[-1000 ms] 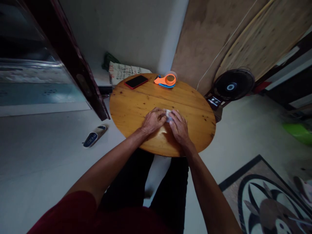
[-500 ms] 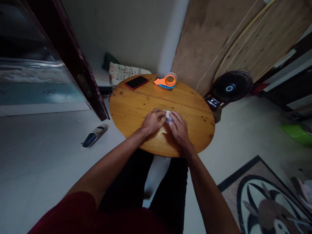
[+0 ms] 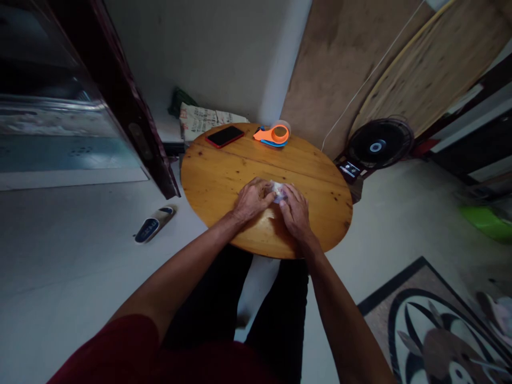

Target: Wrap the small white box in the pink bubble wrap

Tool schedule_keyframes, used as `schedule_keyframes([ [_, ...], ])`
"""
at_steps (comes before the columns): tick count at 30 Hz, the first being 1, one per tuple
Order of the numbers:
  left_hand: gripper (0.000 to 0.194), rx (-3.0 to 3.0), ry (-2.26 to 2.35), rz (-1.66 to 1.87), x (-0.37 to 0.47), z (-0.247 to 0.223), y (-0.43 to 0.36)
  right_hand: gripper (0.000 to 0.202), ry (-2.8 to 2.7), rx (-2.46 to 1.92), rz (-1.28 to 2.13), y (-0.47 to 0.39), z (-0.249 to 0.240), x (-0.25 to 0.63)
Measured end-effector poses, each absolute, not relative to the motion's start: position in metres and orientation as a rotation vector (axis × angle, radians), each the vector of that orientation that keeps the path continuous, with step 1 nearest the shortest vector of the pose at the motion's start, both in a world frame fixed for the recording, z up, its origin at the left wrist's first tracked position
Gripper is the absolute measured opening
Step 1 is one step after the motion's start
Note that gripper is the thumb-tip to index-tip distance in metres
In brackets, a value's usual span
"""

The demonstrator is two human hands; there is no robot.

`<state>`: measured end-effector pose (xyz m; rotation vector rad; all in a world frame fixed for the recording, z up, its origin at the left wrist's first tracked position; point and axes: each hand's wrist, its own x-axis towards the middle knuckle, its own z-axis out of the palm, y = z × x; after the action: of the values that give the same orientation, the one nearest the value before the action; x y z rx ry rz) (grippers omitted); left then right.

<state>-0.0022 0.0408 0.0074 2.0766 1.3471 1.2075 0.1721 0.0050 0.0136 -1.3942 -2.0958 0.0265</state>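
Note:
A small whitish, partly see-through bundle (image 3: 278, 191), like crumpled plastic wrap, lies between my two hands over the round wooden table (image 3: 216, 176). My left hand (image 3: 254, 198) has its fingers curled against the bundle's left side, with the thumb pressed on its near edge. From the right, my right hand (image 3: 295, 209) closes its thumb and fingers on the other side. What the bundle contains, if anything, is too small to make out. Fingers cover part of it.
At the table's far edge lie a phone (image 3: 224, 136) with a red edge and an orange and blue tape dispenser (image 3: 274, 134). A black fan (image 3: 378, 146) stands to the right. One slipper (image 3: 154, 224) is on the floor left, near a dark door frame (image 3: 132, 112).
My fingers have shifted slightly around the whitish bundle, and its shape looks a little different. Both hands stay in nearly the same place. The phone and tape dispenser have not moved.

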Motion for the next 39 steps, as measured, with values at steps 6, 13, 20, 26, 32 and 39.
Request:
schedule_keyframes([
  [6,0.068,2.067,1.423,1.134,0.001,0.002,0.045,0.044,-1.970,-1.318,0.207,0.016,0.014,0.177],
  [13,0.080,2.077,1.334,1.133,0.000,0.002,0.041,0.049,-1.857,-1.242,0.314,0.037,0.046,0.181],
  [20,0.082,2.040,1.146,1.209,-0.004,0.010,0.042,0.051,-1.859,-1.229,0.270,0.044,0.084,0.185],
  [26,0.081,1.967,1.094,1.213,-0.003,0.007,0.044,0.052,-1.828,-1.216,0.247,0.052,0.104,0.188],
  [32,0.082,1.879,1.186,1.092,-0.005,0.005,0.043,0.050,-1.803,-1.173,0.315,0.075,0.108,0.187],
  [39,0.078,1.868,1.204,1.079,-0.005,-0.001,0.046,0.050,-1.698,-1.365,0.444,0.074,0.086,0.198],
])
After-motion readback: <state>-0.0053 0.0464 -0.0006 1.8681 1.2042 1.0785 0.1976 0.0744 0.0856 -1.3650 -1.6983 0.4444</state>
